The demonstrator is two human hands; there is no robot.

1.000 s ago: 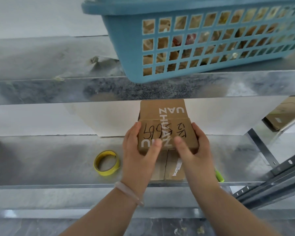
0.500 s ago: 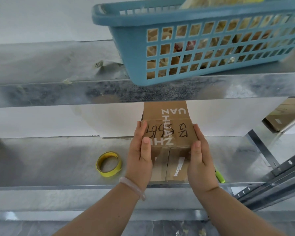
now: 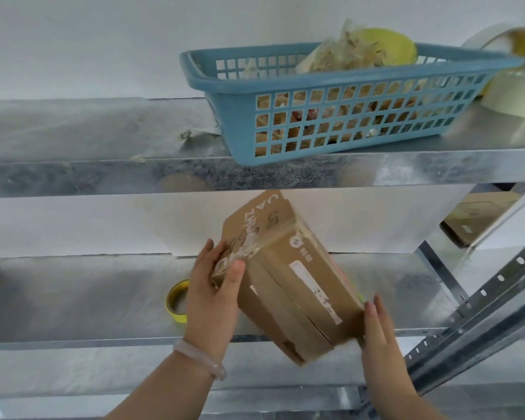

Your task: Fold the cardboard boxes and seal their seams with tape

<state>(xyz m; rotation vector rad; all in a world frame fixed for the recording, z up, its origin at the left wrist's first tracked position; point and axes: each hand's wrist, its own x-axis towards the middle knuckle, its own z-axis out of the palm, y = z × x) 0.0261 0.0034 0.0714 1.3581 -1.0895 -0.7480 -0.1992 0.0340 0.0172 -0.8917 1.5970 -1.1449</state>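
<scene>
Head view. Metal rack against a white wall (image 3: pixel 73 40). On the upper shelf (image 3: pixel 73 128), toward its right end, a blue basket (image 3: pixel 243 128) holds crumpled bags (image 3: pixel 346 56). On the lower shelf (image 3: pixel 73 298), a yellow tape roll (image 3: pixel 175 301) lies near the front edge. The cardboard box (image 3: pixel 300 283) is held tilted above that front edge, off the surface. The left hand (image 3: pixel 209 298) grips its upper left corner, thumb across the near face. The right hand (image 3: pixel 379 338) lies with straight fingers against the lower right corner.

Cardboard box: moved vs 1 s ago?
Yes. The cardboard box has turned and tilted: its near end now swings right and overhangs the front edge of the shelf, which it sat behind before.
</scene>
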